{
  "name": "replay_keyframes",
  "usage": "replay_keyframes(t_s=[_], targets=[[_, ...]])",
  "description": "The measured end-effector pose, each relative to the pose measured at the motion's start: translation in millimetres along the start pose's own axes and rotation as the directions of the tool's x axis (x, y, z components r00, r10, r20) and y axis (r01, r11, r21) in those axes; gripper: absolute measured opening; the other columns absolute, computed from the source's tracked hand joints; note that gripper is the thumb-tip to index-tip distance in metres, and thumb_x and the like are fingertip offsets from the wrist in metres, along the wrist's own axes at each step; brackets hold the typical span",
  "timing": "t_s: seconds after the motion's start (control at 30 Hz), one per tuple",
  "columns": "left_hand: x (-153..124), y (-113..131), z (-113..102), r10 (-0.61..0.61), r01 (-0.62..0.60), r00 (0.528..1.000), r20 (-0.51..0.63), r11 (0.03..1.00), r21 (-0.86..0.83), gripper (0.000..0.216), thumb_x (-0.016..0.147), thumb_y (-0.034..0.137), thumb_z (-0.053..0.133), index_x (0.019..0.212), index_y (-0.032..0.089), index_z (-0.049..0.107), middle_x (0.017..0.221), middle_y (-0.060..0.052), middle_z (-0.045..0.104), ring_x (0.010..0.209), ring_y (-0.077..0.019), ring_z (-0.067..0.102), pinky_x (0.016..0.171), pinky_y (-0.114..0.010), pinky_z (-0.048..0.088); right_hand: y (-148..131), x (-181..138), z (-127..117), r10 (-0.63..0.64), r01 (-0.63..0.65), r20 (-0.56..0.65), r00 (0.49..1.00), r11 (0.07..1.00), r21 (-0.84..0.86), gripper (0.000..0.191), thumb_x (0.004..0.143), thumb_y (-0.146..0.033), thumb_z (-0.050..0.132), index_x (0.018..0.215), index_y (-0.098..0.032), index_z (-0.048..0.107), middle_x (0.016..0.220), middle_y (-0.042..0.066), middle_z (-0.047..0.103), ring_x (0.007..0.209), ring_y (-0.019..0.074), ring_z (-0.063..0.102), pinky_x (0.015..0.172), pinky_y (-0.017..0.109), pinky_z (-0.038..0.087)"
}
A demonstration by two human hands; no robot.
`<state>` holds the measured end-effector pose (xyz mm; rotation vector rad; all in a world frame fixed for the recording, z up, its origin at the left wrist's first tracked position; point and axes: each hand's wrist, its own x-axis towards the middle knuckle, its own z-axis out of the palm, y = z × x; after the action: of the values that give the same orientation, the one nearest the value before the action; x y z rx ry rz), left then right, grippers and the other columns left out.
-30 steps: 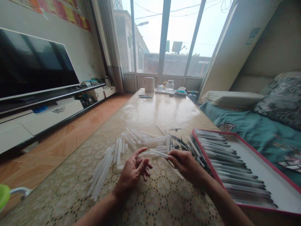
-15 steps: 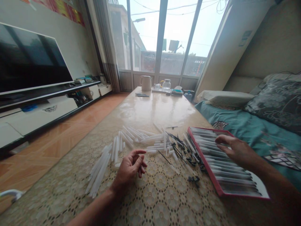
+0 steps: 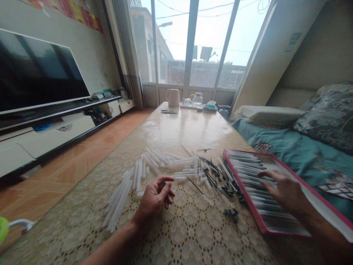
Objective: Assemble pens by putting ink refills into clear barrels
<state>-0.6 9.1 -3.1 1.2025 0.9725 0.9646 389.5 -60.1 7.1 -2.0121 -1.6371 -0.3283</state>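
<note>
My left hand (image 3: 156, 193) rests just above the patterned tablecloth, loosely curled, its index finger stretched out and nothing visible in it. To its left lie translucent white plastic tubes (image 3: 120, 204) in a bundle; more white tubes (image 3: 157, 160) are spread beyond it. Thin black rods (image 3: 211, 173), like pen refills, lie in a heap between my hands, with small black pieces (image 3: 231, 213) nearer me. My right hand (image 3: 281, 186) is over the red-rimmed box (image 3: 256, 217), thumb and fingers apart. Beneath it are rows of pen-like white sticks with dark ends (image 3: 245, 162); its fingertips seem to touch them.
A kettle (image 3: 173, 98), a glass jug (image 3: 197, 99) and a tissue pack (image 3: 211, 106) stand at the table's far end. On the right is a bed or sofa with a teal cover (image 3: 253, 132). A television (image 3: 41, 73) stands over a low cabinet (image 3: 66, 127) on the left.
My right hand has shifted nearer to me and slightly right over the box. My left hand keeps its pose. The whole view has swung a little.
</note>
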Motion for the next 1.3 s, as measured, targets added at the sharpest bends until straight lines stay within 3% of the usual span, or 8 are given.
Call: replay_keyframes(t_s=[0.1,0.2,0.4,0.7,0.9,1.07,1.2,1.3], targets=[[-0.8,-1.2,0.5,-0.007,0.006,1.000,0.012,1.000,0.026,0.035,0.073,0.043,0.063,0.092,0.015,0.058,0.058,0.002,0.060,0.043,-0.0094,0.052,0.038,-0.020,0.040,-56.4,7.1,4.4,-0.102,0.098,0.021,0.995,0.986,0.136,0.020,0.078,-0.032,0.050,0.085,-0.020,0.065,0.089,0.008,0.066,0.085,0.0236,0.063,0.075,0.035,0.047],[-1.8,-5.0,0.5,-0.012,0.008,0.998,0.060,0.997,0.079,0.031,0.075,0.042,0.061,0.090,0.014,0.059,0.060,0.002,0.059,0.045,-0.0094,0.052,0.039,-0.020,0.039,-121.0,11.8,19.2,-0.197,0.148,0.152,0.969,0.947,0.284,0.019,0.083,-0.029,0.047,0.084,-0.019,0.063,0.084,0.005,0.064,0.073,0.0173,0.062,0.067,0.029,0.046],[-3.3,-12.8,-0.4,0.017,-0.037,0.989,0.146,0.990,0.139,0.023,0.081,0.036,0.056,0.090,0.015,0.059,0.063,0.001,0.058,0.047,-0.0089,0.052,0.042,-0.020,0.039,-196.4,18.9,58.2,-0.140,0.129,0.195,0.971,0.989,0.069,0.013,0.079,-0.029,0.053,0.076,-0.018,0.060,0.078,0.008,0.063,0.075,0.0208,0.060,0.063,0.029,0.042],[-4.5,-8.8,2.2,0.006,-0.016,0.993,0.120,0.996,0.087,0.023,0.077,0.036,0.062,0.086,0.014,0.062,0.062,0.001,0.058,0.048,-0.0097,0.054,0.043,-0.020,0.040,-198.8,23.3,62.5,-0.019,0.023,0.196,0.980,1.000,-0.018,0.009,0.077,-0.023,0.052,0.070,-0.017,0.056,0.075,0.009,0.064,0.068,0.0198,0.059,0.057,0.027,0.037],[-1.3,-8.3,0.7,-0.040,0.077,0.988,0.148,0.963,-0.257,0.044,0.071,0.035,0.071,0.107,0.014,0.058,0.076,-0.004,0.066,0.055,-0.0119,0.060,0.049,-0.023,0.048,-210.6,-5.6,35.1,-0.334,0.224,0.228,0.915,0.888,0.402,0.008,0.084,-0.018,0.046,0.077,-0.020,0.049,0.074,0.001,0.058,0.067,0.0141,0.053,0.062,0.024,0.039],[-0.3,-9.4,-2.4,-0.084,0.154,0.980,0.182,0.898,-0.413,0.027,0.073,0.032,0.072,0.089,0.010,0.067,0.070,-0.005,0.067,0.054,-0.0089,0.059,0.048,-0.018,0.045,-213.3,-19.7,27.8,-0.402,0.215,0.238,0.884,0.803,0.556,0.007,0.086,-0.022,0.048,0.083,-0.020,0.055,0.080,0.002,0.060,0.072,0.0147,0.055,0.065,0.024,0.041],[-0.4,-6.6,-4.0,-0.107,0.108,0.994,0.028,0.883,-0.456,0.025,0.073,0.031,0.071,0.083,0.009,0.067,0.067,-0.004,0.067,0.053,-0.0088,0.059,0.049,-0.018,0.048,-195.7,-18.2,30.9,-0.239,0.127,0.303,0.922,0.929,0.347,0.017,0.086,-0.028,0.048,0.074,-0.020,0.056,0.072,0.002,0.058,0.066,0.0159,0.055,0.061,0.026,0.039],[-1.3,-3.6,-3.2,-0.130,0.081,0.989,-0.075,0.886,-0.456,0.022,0.073,0.030,0.071,0.080,0.010,0.065,0.066,-0.004,0.067,0.053,-0.0105,0.061,0.050,-0.020,0.051,-185.9,-21.8,35.9,-0.190,0.142,0.354,0.916,0.977,0.156,0.009,0.081,-0.024,0.053,0.073,-0.020,0.055,0.074,0.003,0.058,0.072,0.0187,0.056,0.064,0.028,0.038]])
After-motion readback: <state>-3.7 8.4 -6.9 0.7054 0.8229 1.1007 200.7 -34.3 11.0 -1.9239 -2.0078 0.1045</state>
